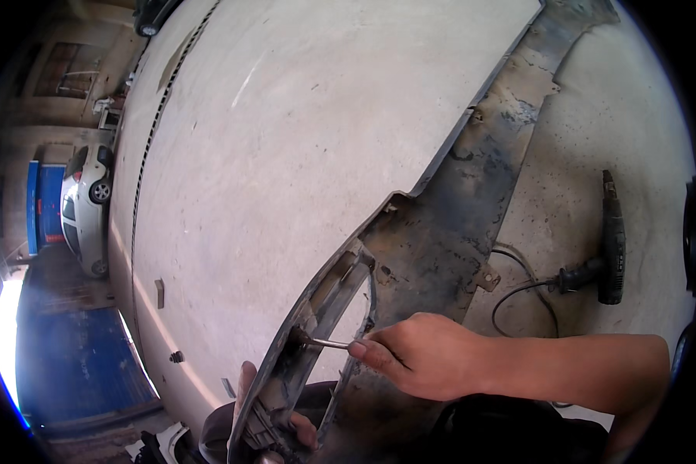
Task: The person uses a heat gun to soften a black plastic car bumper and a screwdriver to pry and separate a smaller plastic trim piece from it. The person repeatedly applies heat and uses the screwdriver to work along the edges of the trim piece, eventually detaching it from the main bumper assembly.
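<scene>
A long dark, scuffed car bumper [448,209] runs slantwise from the lower middle to the top right, its inner side facing me. My right hand [421,356] is closed around a slim metal tool with a spoon-like end [329,342]. The tool's wider tip touches the bumper's inner wall beside a long opening. My left hand [303,429] grips the bumper's lower end, fingers showing on both sides of its edge; the rest of that hand is hidden behind the plastic.
On the concrete floor [286,147] at the right lies a black heat gun [612,240], its cord [518,290] looping near the bumper's edge. Far left stand a silver car [85,209] and a blue door [77,367]. A white-and-black part [166,445] lies at the lower left.
</scene>
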A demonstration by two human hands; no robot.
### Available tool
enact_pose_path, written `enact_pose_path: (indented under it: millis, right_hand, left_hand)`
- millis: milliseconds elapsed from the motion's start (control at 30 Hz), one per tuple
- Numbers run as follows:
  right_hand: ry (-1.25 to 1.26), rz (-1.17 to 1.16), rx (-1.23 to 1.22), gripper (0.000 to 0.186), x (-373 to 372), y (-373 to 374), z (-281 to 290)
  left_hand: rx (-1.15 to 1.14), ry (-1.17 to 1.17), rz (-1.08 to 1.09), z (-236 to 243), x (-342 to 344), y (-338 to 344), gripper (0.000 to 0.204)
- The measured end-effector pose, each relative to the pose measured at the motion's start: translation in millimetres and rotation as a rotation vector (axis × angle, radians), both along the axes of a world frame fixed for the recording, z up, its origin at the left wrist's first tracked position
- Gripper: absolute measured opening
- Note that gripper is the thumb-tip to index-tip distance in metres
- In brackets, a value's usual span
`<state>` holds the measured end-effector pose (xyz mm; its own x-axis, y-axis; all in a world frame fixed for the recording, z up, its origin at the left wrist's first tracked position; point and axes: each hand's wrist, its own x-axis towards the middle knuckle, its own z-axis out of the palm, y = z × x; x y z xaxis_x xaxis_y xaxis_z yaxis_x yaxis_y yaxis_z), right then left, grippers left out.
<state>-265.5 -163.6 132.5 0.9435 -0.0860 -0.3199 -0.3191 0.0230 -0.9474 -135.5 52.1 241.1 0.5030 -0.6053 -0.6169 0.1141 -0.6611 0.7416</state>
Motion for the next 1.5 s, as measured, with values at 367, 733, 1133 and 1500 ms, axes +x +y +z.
enact_pose_path:
  millis: [367, 733, 1133, 1500]
  right_hand:
    - [0.034, -0.064, -0.006, 0.062, -1, 25, -1]
    - [0.023, -0.091, -0.014, 0.053, -3, 30, 1]
    - [0.033, -0.132, -0.014, 0.053, -16, -4, 6]
    - [-0.090, -0.107, -0.063, 0.052, -8, 1, 4]
  left_hand:
    - [-0.187, 0.130, -0.249, 9, 14, 6, 0.109]
    - [-0.028, -0.069, -0.050, 9, -13, -12, 0.079]
    - [-0.042, 0.004, 0.007, 7, -4, -10, 0.080]
    - [0.027, 0.019, -0.018, 0, 0, -1, 0.086]
